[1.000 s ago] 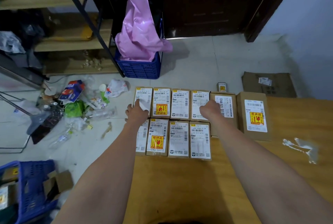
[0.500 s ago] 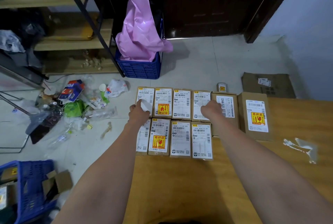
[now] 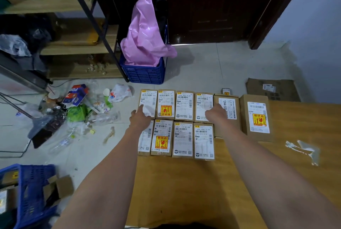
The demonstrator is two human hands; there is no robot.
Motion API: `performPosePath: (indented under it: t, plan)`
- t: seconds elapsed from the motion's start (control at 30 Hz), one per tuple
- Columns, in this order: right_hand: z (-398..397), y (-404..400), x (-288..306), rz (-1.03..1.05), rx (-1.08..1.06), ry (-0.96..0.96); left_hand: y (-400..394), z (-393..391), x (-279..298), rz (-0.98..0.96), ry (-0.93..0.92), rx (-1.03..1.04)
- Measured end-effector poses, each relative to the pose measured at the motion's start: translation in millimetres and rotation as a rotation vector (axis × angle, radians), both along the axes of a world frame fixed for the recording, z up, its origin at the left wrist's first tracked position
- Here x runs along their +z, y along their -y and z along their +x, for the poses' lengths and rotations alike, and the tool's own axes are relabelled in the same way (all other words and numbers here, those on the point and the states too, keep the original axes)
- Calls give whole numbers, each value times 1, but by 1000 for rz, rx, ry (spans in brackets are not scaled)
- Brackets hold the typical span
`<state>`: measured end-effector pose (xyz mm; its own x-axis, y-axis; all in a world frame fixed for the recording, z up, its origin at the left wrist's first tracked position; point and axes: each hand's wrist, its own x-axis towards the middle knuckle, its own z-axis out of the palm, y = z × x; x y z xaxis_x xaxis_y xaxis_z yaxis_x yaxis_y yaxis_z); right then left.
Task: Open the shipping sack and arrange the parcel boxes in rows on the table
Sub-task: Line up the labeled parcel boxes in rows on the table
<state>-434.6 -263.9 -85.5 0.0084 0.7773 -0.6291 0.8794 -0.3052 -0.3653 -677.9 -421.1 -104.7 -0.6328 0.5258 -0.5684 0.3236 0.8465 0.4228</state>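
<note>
Several small brown parcel boxes with white labels lie in two rows at the far left end of the wooden table [image 3: 212,188]. My left hand [image 3: 139,118] rests flat on the far-left box of the back row [image 3: 148,102]. My right hand [image 3: 215,113] lies on the fourth box of the back row [image 3: 203,103], its fingers reaching toward a wider box [image 3: 229,108] beside it. A bigger box with a yellow fragile sticker [image 3: 257,118] stands at the right end. A tiny box [image 3: 226,91] sits behind the rows. No shipping sack is clearly in view.
A blue crate [image 3: 144,74] holding a pink plastic bag [image 3: 147,33] stands on the floor beyond the table. Rubbish [image 3: 77,110] litters the floor at left. Another blue crate [image 3: 31,192] is at lower left. Flattened cardboard [image 3: 273,89] lies at right. White tape residue [image 3: 302,148] marks the table.
Both hands have stayed on the back-row boxes, shifting only slightly; the view has drifted a little. The boxes keep their places.
</note>
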Motion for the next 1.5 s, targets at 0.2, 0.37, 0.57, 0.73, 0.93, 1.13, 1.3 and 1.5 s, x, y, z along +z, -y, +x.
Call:
performPosePath:
  t: [0.2,0.37,0.57,0.73,0.93,1.13,1.3,1.5]
  plan:
    - [13,24,14,-29,64,33,23,9,1,-56,23,79]
    - [19,42,21,-52,121,109,50,10,-4,-36,100,148]
    - [22,59,25,-78,132,105,68,18,-2,17,254,265]
    - [25,70,26,-81,142,113,77,8,-25,58,342,341]
    - [30,80,24,-92,144,131,84,19,-15,23,362,344]
    - [28,83,30,-111,129,98,84,28,-6,15,370,348]
    - [30,80,36,-119,137,109,81,14,-20,21,267,264]
    - [37,73,46,-128,146,94,62,21,-2,-3,144,197]
